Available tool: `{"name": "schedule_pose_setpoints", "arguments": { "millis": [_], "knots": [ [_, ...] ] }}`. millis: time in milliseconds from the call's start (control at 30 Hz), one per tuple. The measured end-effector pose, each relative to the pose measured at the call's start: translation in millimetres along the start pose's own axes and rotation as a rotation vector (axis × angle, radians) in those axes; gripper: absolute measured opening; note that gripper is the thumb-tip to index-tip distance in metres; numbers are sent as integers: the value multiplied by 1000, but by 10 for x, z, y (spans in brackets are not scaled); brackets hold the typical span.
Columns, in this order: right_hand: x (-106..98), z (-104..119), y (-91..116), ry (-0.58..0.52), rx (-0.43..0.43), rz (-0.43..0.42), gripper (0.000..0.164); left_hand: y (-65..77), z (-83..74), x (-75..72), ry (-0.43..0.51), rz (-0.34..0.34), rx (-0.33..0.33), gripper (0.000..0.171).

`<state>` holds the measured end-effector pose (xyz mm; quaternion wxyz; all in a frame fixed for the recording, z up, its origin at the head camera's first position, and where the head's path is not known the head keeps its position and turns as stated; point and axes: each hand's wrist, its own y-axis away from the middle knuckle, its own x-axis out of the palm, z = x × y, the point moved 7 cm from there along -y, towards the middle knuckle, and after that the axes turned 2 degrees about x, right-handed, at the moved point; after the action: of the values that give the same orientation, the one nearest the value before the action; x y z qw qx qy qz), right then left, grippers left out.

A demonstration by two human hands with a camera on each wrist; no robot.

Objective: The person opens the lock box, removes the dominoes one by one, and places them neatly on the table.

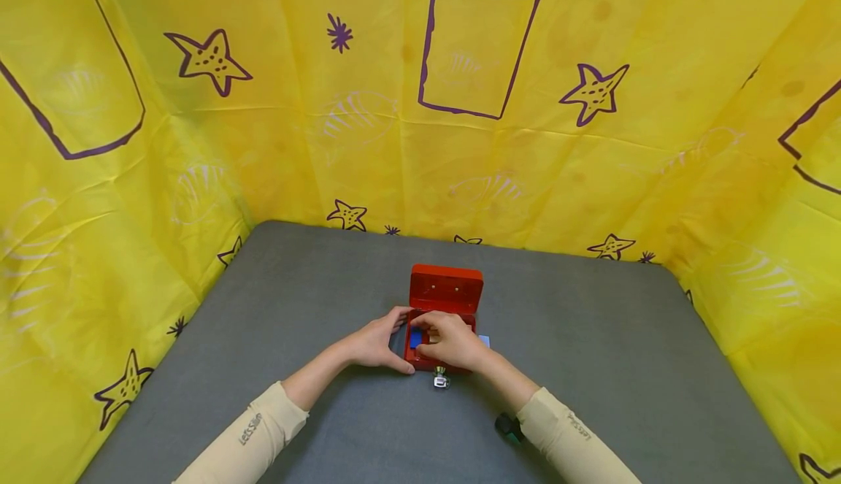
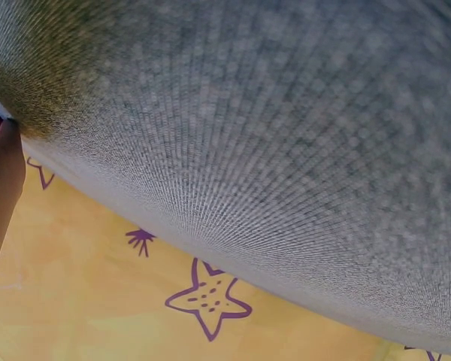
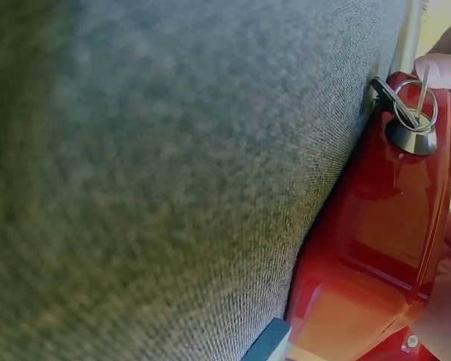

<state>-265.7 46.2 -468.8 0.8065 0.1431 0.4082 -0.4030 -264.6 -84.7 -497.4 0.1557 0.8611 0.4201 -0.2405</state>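
Red box (image 3: pixel 368 218): on tabletop (image 1: pixel 591 360), lid (image 1: pixel 447 290) raised.
My left grip (image 1: pixel 373 342): clamped on box's end.
Right grip (image 1: pixel 455 342): over interior; I cannot tell if holding.
Progress: seemingly partway; blue piece (image 1: pixel 415 339) inside, pale piece (image 1: pixel 485 340) outside.

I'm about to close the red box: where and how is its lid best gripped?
Probably pinch the lid at the middle of its upper edge, coming from above: it stands raised at the far side of the box, with that edge free. The right hand, over the opening, should clear first.
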Motion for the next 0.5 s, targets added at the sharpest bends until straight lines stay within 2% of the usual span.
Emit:
{"name": "schedule_pose_setpoints", "arguments": {
  "millis": [500],
  "knots": [
    [18,24,-41,87,-24,-14,45,-1,4,-1,-4,-3,4,96]
  ]
}}
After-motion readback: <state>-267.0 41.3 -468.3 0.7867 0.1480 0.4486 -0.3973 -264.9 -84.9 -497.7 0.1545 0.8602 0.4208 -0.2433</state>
